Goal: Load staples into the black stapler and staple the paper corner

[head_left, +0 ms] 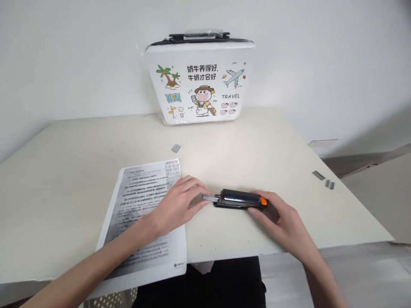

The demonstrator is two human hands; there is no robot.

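Observation:
A black stapler (239,198) with an orange end lies across the table, its front facing left. My right hand (281,220) grips its rear end, thumb on the near side and fingers at the far side. My left hand (184,201) is closed in a pinch on a small grey strip of staples (209,197) at the stapler's front. The strip meets the metal parts there; how far inside it reaches I cannot tell. Under my left wrist and forearm are printed sheets of paper (150,252), partly covered by the arm.
A white case (199,81) with cartoon prints and a black handle stands against the wall. A grey staple piece (176,148) lies beyond the paper. Two more grey pieces (319,175) (329,184) lie near the table's right edge. The paper overhangs the front edge.

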